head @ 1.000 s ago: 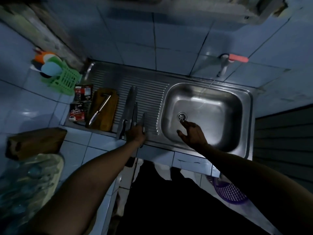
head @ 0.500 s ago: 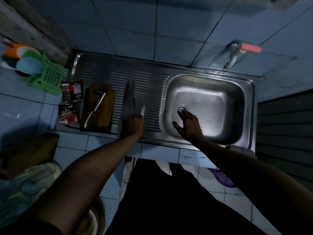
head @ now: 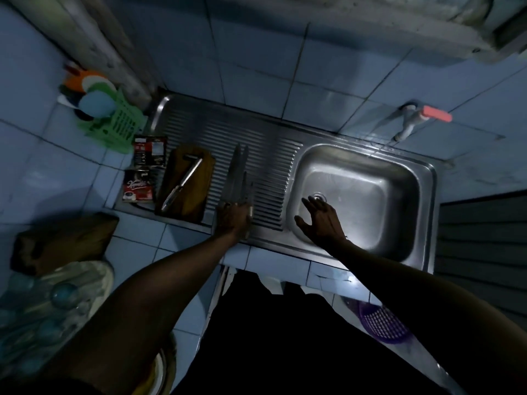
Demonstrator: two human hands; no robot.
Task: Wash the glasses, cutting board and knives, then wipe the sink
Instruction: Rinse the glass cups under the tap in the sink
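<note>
A: Listing from the left: green basket (head: 121,125) sitting on the table, two packets (head: 144,172) lying beside the cutting board (head: 196,192), a peeler (head: 182,181) resting on it.

B: Continuing: left hand (head: 232,219) gripping the knives (head: 238,178) by their handles, blades lying on the drainboard (head: 265,155). Right hand (head: 320,220) hovering spread-fingered in the sink (head: 370,195), holding nothing, beside the drain (head: 320,196).

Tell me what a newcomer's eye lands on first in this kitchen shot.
First, the steel sink basin, brightly lit at the right, with the right hand spread open beside its drain. Next, the left hand on the ribbed drainboard, gripping the handles of several knives. Left of them, a wooden cutting board carries a metal peeler.
</note>
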